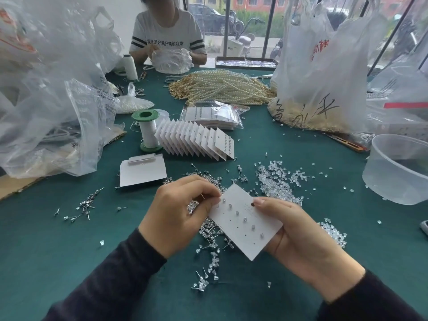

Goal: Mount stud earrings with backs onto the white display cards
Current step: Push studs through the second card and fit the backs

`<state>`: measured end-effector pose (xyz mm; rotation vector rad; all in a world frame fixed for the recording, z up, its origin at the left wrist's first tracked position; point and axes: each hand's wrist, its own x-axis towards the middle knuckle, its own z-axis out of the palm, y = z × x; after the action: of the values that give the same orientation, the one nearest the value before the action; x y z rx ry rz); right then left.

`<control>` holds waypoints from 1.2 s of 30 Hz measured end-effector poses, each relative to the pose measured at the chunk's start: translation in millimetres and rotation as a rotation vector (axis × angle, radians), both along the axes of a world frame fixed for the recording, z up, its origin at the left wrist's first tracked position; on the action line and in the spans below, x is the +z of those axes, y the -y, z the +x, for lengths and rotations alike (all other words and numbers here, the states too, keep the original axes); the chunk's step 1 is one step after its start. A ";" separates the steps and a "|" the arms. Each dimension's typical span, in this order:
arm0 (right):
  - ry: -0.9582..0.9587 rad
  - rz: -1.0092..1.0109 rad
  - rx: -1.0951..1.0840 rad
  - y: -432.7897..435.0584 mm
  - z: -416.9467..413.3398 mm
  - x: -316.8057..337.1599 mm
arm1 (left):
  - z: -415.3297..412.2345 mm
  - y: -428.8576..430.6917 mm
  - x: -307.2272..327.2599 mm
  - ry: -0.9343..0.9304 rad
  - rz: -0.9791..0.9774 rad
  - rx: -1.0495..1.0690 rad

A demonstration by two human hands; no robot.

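Dark sleeves lowest in view, both hands raised over dark green table cloth. Right hand grips white rectangular display card, tilted: thumb flat on its face at the right edge, fingers curled beneath. Left hand: fingers curled, thumb and forefinger pinched together on the card's upper left corner; whether a stud or back sits between the tips, cannot tell. Row of six clear stud earrings runs diagonally down the card from those fingertips. Heap of loose silver-post studs on the cloth under the left knuckles. Pile of clear plastic earring backs beyond the right thumb. Farther out, fanned row of filled white cards.
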<state>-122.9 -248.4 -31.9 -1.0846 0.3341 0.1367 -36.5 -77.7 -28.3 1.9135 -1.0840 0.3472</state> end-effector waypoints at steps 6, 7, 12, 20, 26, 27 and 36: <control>-0.055 0.111 -0.056 1.5 0.6 1.6 | -2.6 -0.5 0.9 -0.023 0.046 -0.070; -0.078 0.174 -0.088 1.9 0.5 2.7 | -3.4 -0.9 1.9 -0.070 0.049 -0.092; -0.098 0.397 -0.136 3.3 -2.0 7.4 | -3.2 -1.0 3.4 -0.093 0.043 -0.080; 0.600 -0.511 -0.275 -9.4 -1.2 -1.3 | 2.2 7.3 -8.8 -0.803 -0.310 0.105; 0.779 -1.541 -0.430 -28.6 8.4 -22.0 | -6.9 16.6 -11.0 -1.045 -0.364 -0.003; 0.765 -1.552 -0.443 -29.7 9.8 -22.9 | -8.0 17.2 -10.6 -1.041 -0.363 -0.004; 0.773 -1.540 -0.532 -34.6 11.1 -21.1 | -11.6 17.3 -8.0 -0.993 -0.316 -0.070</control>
<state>-111.8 -213.8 -53.0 -2.3652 -0.0620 -1.1818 -48.1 -95.0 -36.3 1.4491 -0.3858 -0.4286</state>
